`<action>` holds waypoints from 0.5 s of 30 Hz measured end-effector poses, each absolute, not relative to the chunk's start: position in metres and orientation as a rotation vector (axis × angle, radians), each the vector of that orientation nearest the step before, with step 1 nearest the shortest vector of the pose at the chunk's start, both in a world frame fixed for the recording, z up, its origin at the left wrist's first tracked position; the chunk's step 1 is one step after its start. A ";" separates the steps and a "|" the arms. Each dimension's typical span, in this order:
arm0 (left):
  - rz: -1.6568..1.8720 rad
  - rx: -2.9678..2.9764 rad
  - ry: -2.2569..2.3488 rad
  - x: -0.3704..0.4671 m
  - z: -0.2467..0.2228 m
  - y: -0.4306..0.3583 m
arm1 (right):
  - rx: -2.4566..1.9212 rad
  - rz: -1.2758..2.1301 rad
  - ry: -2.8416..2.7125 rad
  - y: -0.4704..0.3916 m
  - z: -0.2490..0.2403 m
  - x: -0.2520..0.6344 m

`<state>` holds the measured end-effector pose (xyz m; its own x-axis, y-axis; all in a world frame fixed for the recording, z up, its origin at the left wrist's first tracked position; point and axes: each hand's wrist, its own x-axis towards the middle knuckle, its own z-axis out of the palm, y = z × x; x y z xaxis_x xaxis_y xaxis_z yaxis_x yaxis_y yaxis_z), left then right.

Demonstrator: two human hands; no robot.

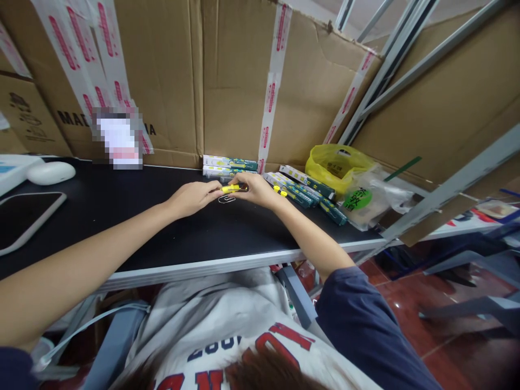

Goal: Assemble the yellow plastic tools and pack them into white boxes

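Note:
A small slim yellow item (231, 188) with a dark end spans the gap between my two hands, just above the black tabletop. My left hand (194, 196) pinches its left end between thumb and fingers. Its right end is in the closed fingers of my right hand (258, 189), which partly hide it. Directly below hangs or lies a thin pale wire loop (226, 199); whether it is attached I cannot tell. Behind my hands are stacked slim printed boxes (229, 162). Beside my right wrist another small yellow piece (280, 190) lies against more slim boxes (303, 189).
A yellow plastic bag (337, 168) and a clear bag with a green label (357, 200) stand at the right. At left lie a phone (28, 219) and a white rounded object (51, 172). Cardboard (235, 81) walls the back; a metal frame post (450, 179) borders the right.

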<state>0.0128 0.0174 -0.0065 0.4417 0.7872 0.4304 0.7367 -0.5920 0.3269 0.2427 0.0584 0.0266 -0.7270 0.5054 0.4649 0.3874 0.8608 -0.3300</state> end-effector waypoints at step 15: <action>1.231 2.398 1.169 0.025 -0.004 0.010 | -0.621 1.149 -1.824 0.059 0.016 0.224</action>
